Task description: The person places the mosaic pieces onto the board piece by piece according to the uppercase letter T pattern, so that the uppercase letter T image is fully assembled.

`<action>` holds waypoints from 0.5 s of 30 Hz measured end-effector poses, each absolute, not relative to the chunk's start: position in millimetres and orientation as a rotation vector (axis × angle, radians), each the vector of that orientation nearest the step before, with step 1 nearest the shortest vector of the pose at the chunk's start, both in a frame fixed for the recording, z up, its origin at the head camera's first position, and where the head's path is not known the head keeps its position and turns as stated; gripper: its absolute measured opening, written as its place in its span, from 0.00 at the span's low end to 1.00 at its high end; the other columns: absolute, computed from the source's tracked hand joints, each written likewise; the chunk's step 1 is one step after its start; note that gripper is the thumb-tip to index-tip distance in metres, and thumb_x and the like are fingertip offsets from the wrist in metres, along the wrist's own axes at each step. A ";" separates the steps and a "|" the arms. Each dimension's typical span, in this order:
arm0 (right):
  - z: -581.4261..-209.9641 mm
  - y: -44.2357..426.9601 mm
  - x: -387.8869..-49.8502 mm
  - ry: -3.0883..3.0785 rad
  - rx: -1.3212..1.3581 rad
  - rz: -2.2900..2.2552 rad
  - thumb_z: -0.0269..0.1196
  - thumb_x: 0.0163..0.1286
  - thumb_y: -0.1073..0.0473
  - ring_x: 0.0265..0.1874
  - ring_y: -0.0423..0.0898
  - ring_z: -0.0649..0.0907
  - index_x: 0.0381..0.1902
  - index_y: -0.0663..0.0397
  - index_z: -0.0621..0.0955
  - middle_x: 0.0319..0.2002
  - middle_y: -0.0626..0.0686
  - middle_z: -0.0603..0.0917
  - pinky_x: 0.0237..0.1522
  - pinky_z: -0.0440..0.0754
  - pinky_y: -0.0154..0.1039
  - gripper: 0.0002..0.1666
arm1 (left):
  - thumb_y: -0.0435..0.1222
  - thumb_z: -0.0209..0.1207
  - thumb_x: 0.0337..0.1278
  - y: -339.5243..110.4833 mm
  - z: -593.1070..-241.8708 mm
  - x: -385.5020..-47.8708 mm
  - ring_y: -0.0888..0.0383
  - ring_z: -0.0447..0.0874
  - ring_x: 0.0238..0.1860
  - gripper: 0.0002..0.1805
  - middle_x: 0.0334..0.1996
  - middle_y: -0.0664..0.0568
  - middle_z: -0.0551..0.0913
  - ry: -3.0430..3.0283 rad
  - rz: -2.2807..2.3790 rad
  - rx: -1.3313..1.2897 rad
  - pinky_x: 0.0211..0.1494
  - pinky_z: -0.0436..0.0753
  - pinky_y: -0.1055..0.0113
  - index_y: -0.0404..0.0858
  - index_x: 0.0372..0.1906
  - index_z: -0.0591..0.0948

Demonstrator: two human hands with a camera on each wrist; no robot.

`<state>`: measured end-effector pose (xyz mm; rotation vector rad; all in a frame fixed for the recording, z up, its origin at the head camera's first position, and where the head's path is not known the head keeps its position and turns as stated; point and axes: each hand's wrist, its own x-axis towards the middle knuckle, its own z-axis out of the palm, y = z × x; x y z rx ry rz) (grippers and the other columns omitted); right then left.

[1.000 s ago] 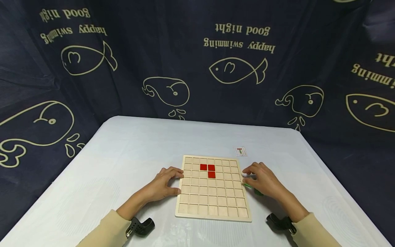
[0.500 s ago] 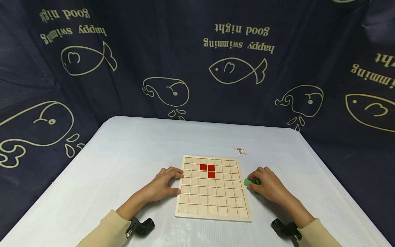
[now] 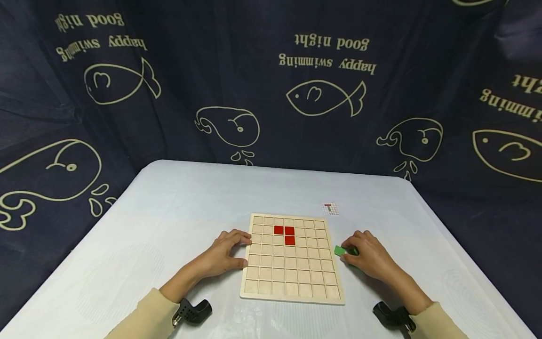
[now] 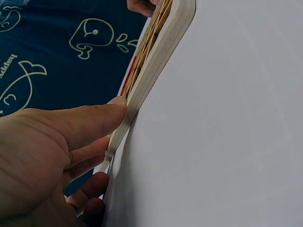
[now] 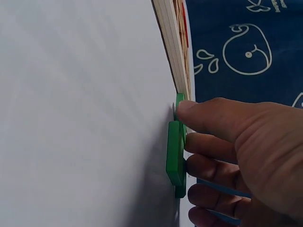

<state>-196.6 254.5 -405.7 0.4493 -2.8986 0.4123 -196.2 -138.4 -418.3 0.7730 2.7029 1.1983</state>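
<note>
My left hand (image 3: 222,254) rests at the left edge of a wooden grid board (image 3: 292,275). In the left wrist view its thumb (image 4: 102,120) touches the board's rim, and the fingers lie along the same side. Three red square tiles (image 3: 290,230) sit in cells of the board's upper part. Just off the board's right edge, my right hand (image 3: 368,254) pinches a green tile (image 3: 339,250) between thumb and fingertips. Other green tiles (image 5: 174,156) lie under this hand, partly hidden by it in the head view.
A small card with a grid pattern (image 3: 330,208) lies beyond the board's far right corner. The board is on a white-covered table (image 3: 195,188). A dark curtain with fish and whale drawings (image 3: 271,61) hangs behind the table.
My right hand has drawn slightly right and toward me. A green tile now shows between its fingertips. The left hand and the board have stayed in place.
</note>
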 end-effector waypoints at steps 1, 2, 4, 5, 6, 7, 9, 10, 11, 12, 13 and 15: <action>-405.8 254.5 -196.6 -2.896 0.450 0.413 0.72 0.50 0.55 0.33 0.41 0.70 0.33 0.51 0.85 0.30 0.45 0.77 0.36 0.68 0.40 0.12 | 0.39 0.68 0.46 -138.4 -418.4 -196.4 0.52 0.63 0.59 0.24 0.62 0.53 0.72 2.706 1.196 0.774 0.64 0.57 0.46 0.40 0.52 0.78; -406.0 254.6 -196.6 -2.893 0.452 0.413 0.72 0.50 0.55 0.32 0.41 0.70 0.33 0.51 0.85 0.29 0.45 0.77 0.36 0.67 0.40 0.12 | 0.39 0.68 0.46 -138.4 -418.4 -196.4 0.53 0.63 0.59 0.24 0.62 0.53 0.72 2.709 1.193 0.774 0.64 0.58 0.46 0.40 0.52 0.78; -406.4 254.8 -196.6 -2.888 0.456 0.414 0.72 0.50 0.55 0.32 0.41 0.69 0.32 0.51 0.85 0.29 0.45 0.77 0.36 0.67 0.39 0.12 | 0.39 0.68 0.46 -138.3 -418.4 -196.6 0.53 0.64 0.58 0.24 0.62 0.54 0.73 2.712 1.190 0.776 0.63 0.58 0.47 0.40 0.52 0.78; -406.6 254.9 -196.5 -2.886 0.458 0.413 0.72 0.50 0.55 0.32 0.41 0.69 0.32 0.51 0.85 0.29 0.45 0.77 0.36 0.67 0.39 0.12 | 0.39 0.68 0.46 -138.2 -418.4 -196.6 0.53 0.64 0.58 0.24 0.62 0.54 0.73 2.714 1.189 0.776 0.63 0.58 0.48 0.40 0.52 0.78; -406.7 255.1 -196.5 -2.884 0.460 0.415 0.72 0.50 0.55 0.32 0.41 0.69 0.32 0.51 0.85 0.29 0.45 0.77 0.36 0.67 0.39 0.11 | 0.39 0.68 0.46 -138.2 -418.4 -196.6 0.54 0.64 0.58 0.24 0.62 0.54 0.73 2.716 1.185 0.774 0.63 0.59 0.48 0.40 0.52 0.78; -406.9 255.2 -196.3 -2.884 0.461 0.414 0.72 0.50 0.55 0.32 0.41 0.69 0.32 0.51 0.85 0.29 0.45 0.77 0.35 0.67 0.39 0.11 | 0.39 0.68 0.45 -138.2 -418.4 -196.5 0.54 0.64 0.58 0.24 0.62 0.54 0.72 2.716 1.183 0.771 0.62 0.59 0.49 0.40 0.52 0.78; -407.3 255.7 -196.2 -2.881 0.465 0.413 0.72 0.50 0.55 0.32 0.41 0.69 0.32 0.51 0.85 0.28 0.45 0.76 0.35 0.67 0.39 0.11 | 0.39 0.68 0.46 -138.2 -418.2 -196.2 0.54 0.64 0.58 0.24 0.62 0.54 0.72 2.716 1.183 0.768 0.62 0.60 0.50 0.40 0.52 0.78; -407.5 255.9 -196.1 -2.880 0.467 0.411 0.72 0.50 0.56 0.32 0.41 0.69 0.32 0.51 0.85 0.28 0.45 0.76 0.35 0.67 0.39 0.11 | 0.39 0.68 0.46 -138.2 -418.1 -196.1 0.54 0.64 0.57 0.24 0.62 0.54 0.72 2.716 1.182 0.767 0.62 0.60 0.50 0.40 0.52 0.78; -407.6 256.1 -196.1 -2.878 0.469 0.409 0.72 0.51 0.56 0.32 0.41 0.69 0.32 0.51 0.84 0.28 0.45 0.76 0.35 0.67 0.39 0.11 | 0.40 0.68 0.46 -138.2 -417.9 -195.9 0.55 0.64 0.57 0.24 0.62 0.54 0.72 2.716 1.181 0.765 0.62 0.60 0.51 0.41 0.52 0.78; -407.6 256.4 -196.1 -2.875 0.472 0.409 0.72 0.51 0.56 0.32 0.41 0.69 0.32 0.51 0.84 0.28 0.44 0.76 0.35 0.67 0.39 0.11 | 0.40 0.68 0.46 -138.2 -417.9 -195.8 0.55 0.64 0.57 0.24 0.62 0.55 0.72 2.717 1.179 0.766 0.62 0.60 0.51 0.40 0.52 0.78; -407.7 256.5 -196.1 -2.872 0.477 0.408 0.72 0.51 0.56 0.31 0.40 0.69 0.32 0.51 0.84 0.28 0.44 0.76 0.35 0.67 0.39 0.10 | 0.39 0.68 0.46 -138.2 -417.9 -195.8 0.54 0.64 0.57 0.24 0.62 0.54 0.72 2.716 1.181 0.767 0.62 0.60 0.51 0.40 0.52 0.78; -407.7 256.9 -196.0 -2.864 0.486 0.408 0.72 0.51 0.56 0.31 0.40 0.68 0.32 0.51 0.84 0.28 0.44 0.76 0.35 0.66 0.39 0.10 | 0.39 0.68 0.46 -138.1 -417.8 -195.7 0.54 0.64 0.57 0.24 0.62 0.54 0.72 2.717 1.179 0.771 0.62 0.60 0.50 0.40 0.52 0.78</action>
